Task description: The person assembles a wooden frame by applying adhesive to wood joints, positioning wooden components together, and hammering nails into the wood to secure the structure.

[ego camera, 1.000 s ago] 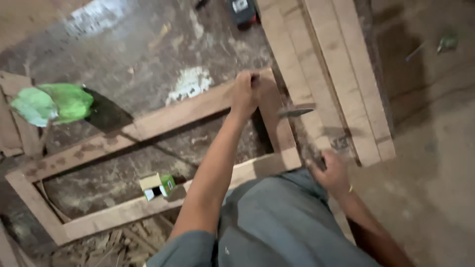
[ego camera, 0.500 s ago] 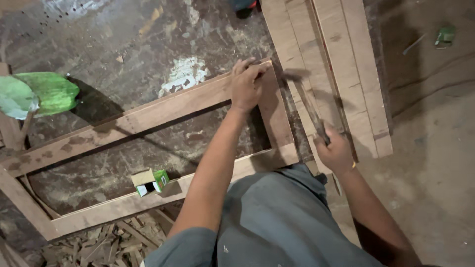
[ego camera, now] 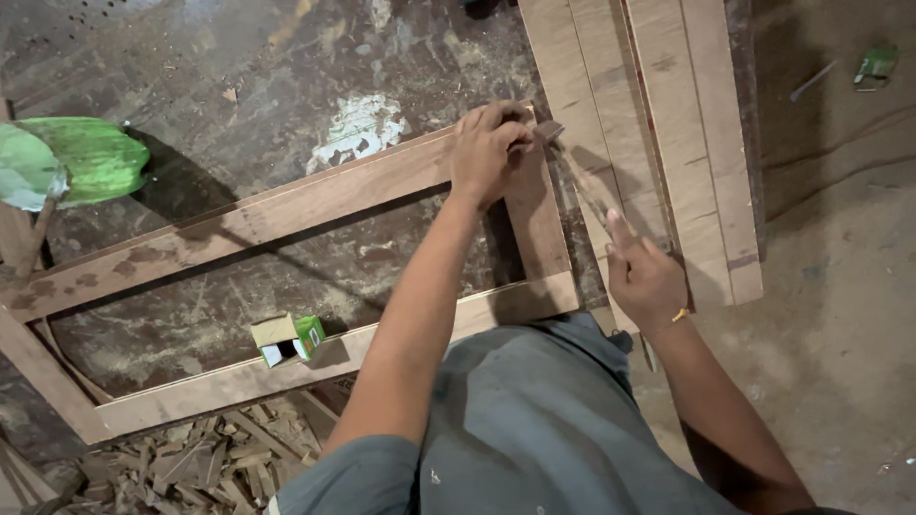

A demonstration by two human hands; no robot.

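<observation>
A: Left hand (ego camera: 489, 148)?
B: Curled over the top right corner of the rectangular frame of brown wooden battens (ego camera: 286, 205), fingers (ego camera: 496, 119) bunched and pressed down on the joint. Possibly pinching something small there; cannot tell.

A: Right hand (ego camera: 644, 277)?
B: Closed round the handle of a hammer with a slim wooden shaft (ego camera: 584, 186), thumb laid along the shaft. Metal head (ego camera: 548, 131) just beside the left fingers, at the frame's corner.

A: Frame's place?
B: Flat on a dark, stained work surface (ego camera: 286, 57). Long battens running left to right, slanted upward toward the right; short right-hand batten (ego camera: 534, 224) just right of the left forearm.

A: Beside the frame?
B: Stack of pale wooden planks (ego camera: 658, 124) to the right, running from the top edge down to the right hand. Hammer lying across their inner edge.

A: On the lower batten?
B: Small open cardboard box, green and white (ego camera: 288, 339), resting against the batten's upper edge, well apart from both hands.

A: Elsewhere?
B: Crumpled green plastic bag (ego camera: 67, 162) at far left. Heap of wood offcuts (ego camera: 191, 458) below the frame's lower left corner. Grey trousers (ego camera: 534, 429) at bottom centre. Dusty concrete floor (ego camera: 840, 286) on the right, with a small green scrap (ego camera: 876, 65) near the top corner.
</observation>
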